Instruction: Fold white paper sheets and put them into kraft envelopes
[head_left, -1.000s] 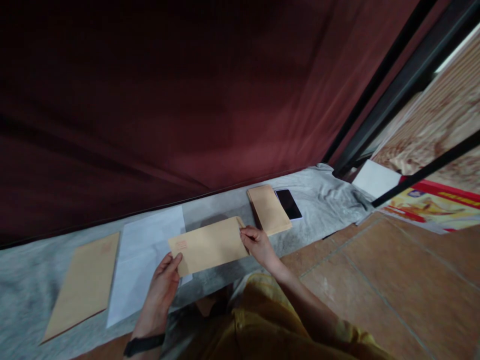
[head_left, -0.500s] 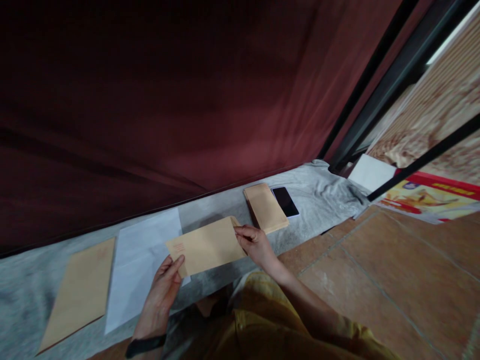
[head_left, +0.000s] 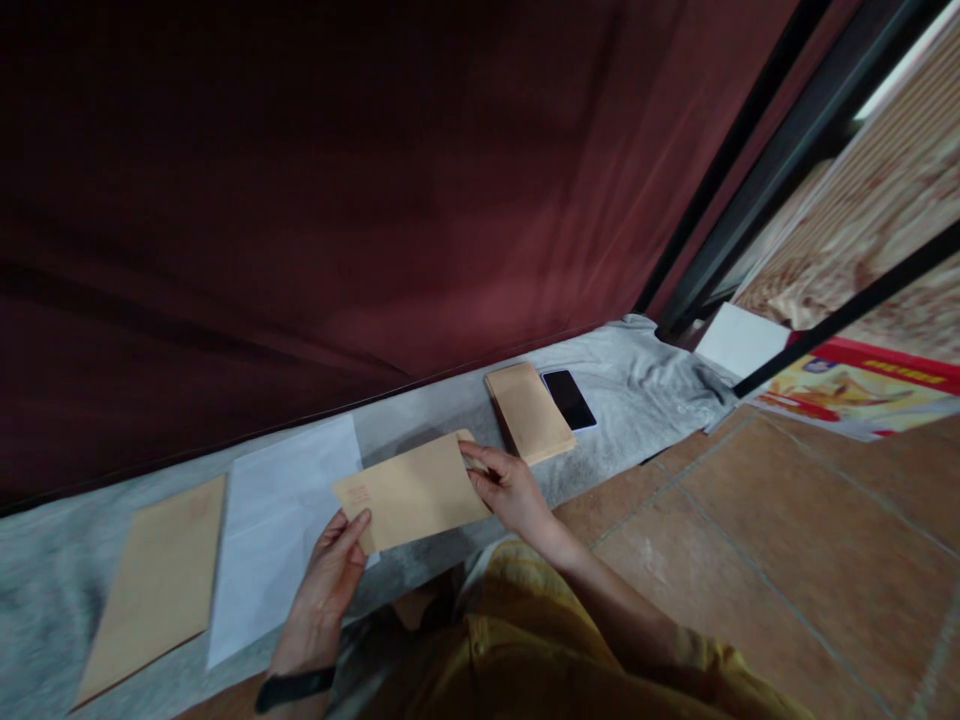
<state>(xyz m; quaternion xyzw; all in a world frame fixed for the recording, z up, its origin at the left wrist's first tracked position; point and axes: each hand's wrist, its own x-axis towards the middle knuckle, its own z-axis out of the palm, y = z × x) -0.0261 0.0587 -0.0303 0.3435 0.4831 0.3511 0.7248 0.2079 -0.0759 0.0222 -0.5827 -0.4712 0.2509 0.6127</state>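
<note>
A tan paper envelope (head_left: 420,493) with small red print at its left end is held up above the grey cloth. My left hand (head_left: 334,565) pinches its lower left corner, thumb on top. At the other end, my right hand (head_left: 508,488) has its fingers at the envelope's open mouth, with the index finger reaching to the flap; its fingertips are partly hidden there. Just beyond my right hand lies a stack of tan envelopes (head_left: 531,412). White paper sheets (head_left: 281,530) lie under and left of my left hand, beside another tan envelope (head_left: 157,585).
A dark phone (head_left: 568,399) lies against the envelope stack on the grey cloth (head_left: 630,375). A dark red curtain (head_left: 375,250) rises behind. To the right are black metal bars (head_left: 847,310), a colourful printed box (head_left: 862,390) and brown floor tiles (head_left: 735,540).
My right hand's fingers have shifted up and slightly left along the envelope's open end, spreading a little at the mouth. My left hand keeps its grip.
</note>
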